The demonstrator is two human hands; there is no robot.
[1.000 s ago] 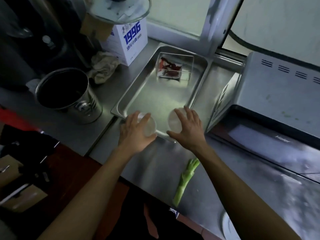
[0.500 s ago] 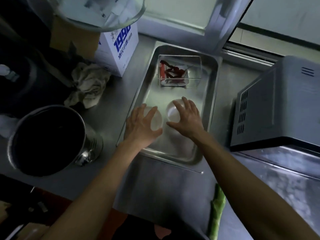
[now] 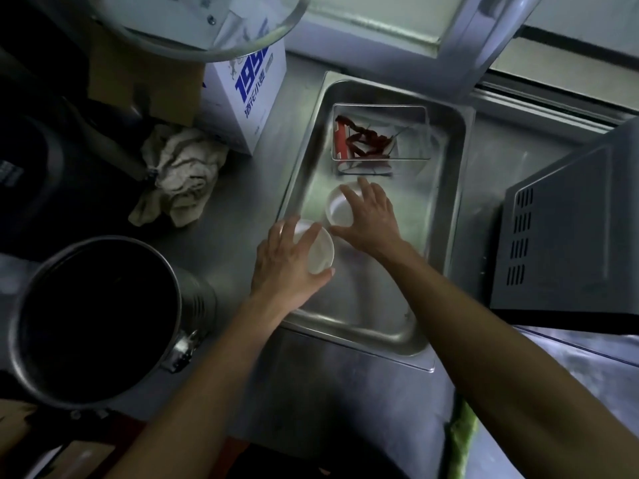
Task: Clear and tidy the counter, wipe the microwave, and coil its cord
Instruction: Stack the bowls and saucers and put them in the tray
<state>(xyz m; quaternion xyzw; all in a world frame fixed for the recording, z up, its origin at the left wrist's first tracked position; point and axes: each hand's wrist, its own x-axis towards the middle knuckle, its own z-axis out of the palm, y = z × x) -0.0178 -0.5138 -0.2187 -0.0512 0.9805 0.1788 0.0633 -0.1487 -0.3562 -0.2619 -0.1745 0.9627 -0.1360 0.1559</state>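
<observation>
Left hand (image 3: 288, 262) and right hand (image 3: 368, 216), fingers curled over one small white round dish (image 3: 320, 252) each, are gathering both inside the rectangular stainless-steel tray (image 3: 345, 326), freeing counter beside it.

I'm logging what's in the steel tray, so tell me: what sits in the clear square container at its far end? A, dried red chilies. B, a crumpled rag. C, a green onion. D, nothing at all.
A: the clear square container at the far end of the steel tray holds dark red, shrivelled dried chilies.
</observation>
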